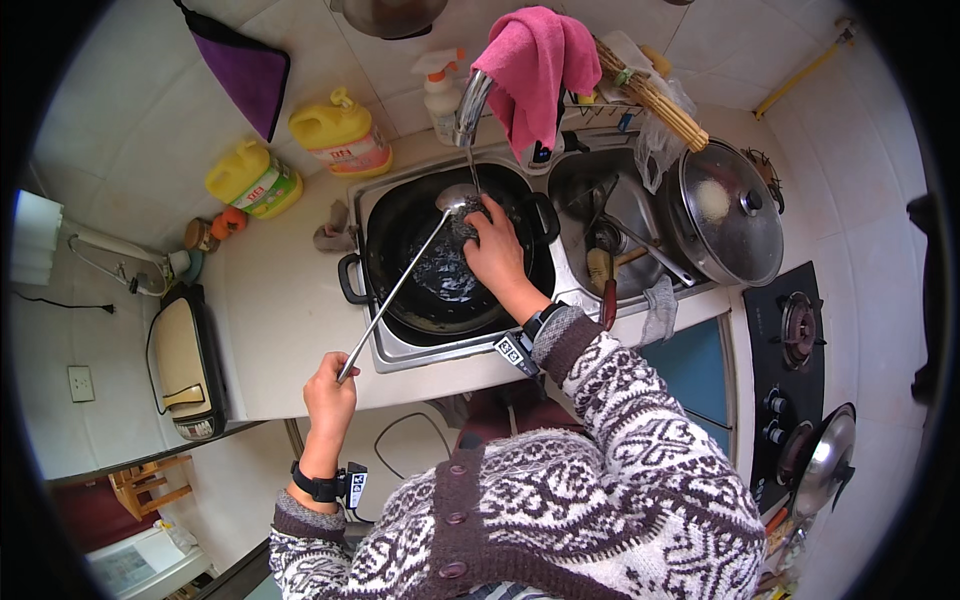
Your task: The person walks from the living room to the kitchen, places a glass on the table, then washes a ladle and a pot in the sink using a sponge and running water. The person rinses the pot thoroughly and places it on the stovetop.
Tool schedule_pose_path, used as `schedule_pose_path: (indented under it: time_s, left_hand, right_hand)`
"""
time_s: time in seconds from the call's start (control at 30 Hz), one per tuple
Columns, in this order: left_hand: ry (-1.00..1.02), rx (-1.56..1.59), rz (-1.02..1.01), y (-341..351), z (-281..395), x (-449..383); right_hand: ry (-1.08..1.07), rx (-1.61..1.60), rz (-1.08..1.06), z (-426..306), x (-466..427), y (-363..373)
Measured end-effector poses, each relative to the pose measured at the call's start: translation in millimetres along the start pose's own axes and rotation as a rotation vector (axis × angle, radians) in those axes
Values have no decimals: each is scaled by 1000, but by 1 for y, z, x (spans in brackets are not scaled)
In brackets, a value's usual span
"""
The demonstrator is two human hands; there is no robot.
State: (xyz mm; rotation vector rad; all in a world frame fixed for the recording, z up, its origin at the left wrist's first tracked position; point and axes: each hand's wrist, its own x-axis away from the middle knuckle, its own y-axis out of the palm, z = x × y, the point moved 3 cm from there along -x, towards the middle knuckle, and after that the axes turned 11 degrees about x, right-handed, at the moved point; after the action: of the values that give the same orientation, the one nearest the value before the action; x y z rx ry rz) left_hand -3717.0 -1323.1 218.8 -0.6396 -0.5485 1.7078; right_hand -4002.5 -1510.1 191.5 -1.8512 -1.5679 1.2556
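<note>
My left hand (331, 391) grips the handle end of a long metal ladle (406, 281), just in front of the counter edge. The ladle's bowl lies over the far part of a black two-handled wok (390, 300), which sits in the left sink basin (386, 358). My right hand (496, 251) holds a dark steel-wool scourer (471, 217) against the ladle near its bowl. A thin stream of water runs from the chrome faucet (472, 109) close to that bowl. Some water lies in the bottom of the wok.
A pink cloth (532, 67) hangs over the faucet. The right basin (637, 169) holds utensils and a brush; a lidded pot (731, 217) stands at its right. Yellow detergent jugs (341, 139) line the wall. A gas stove (787, 375) is on the right, an electric griddle (187, 360) on the left.
</note>
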Motion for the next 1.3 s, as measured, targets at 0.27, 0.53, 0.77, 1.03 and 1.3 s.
schedule_pose_path:
  time_s: [0.27, 0.53, 0.77, 1.03, 1.3]
  left_hand:
    - [121, -184, 27, -13, 9, 5]
    - [286, -331, 38, -14, 21, 9]
    - [312, -262, 50, -14, 8, 1]
    - [-50, 178, -105, -12, 17, -9]
    - [89, 286, -438, 105, 123, -32]
  right_hand:
    - [120, -10, 268, 24, -11, -34]
    - [-59, 428, -79, 4, -25, -27]
    - [-311, 174, -6, 29, 3, -18]
    - [857, -948, -19, 125, 40, -57]
    - [881, -1064, 386, 173, 97, -154]
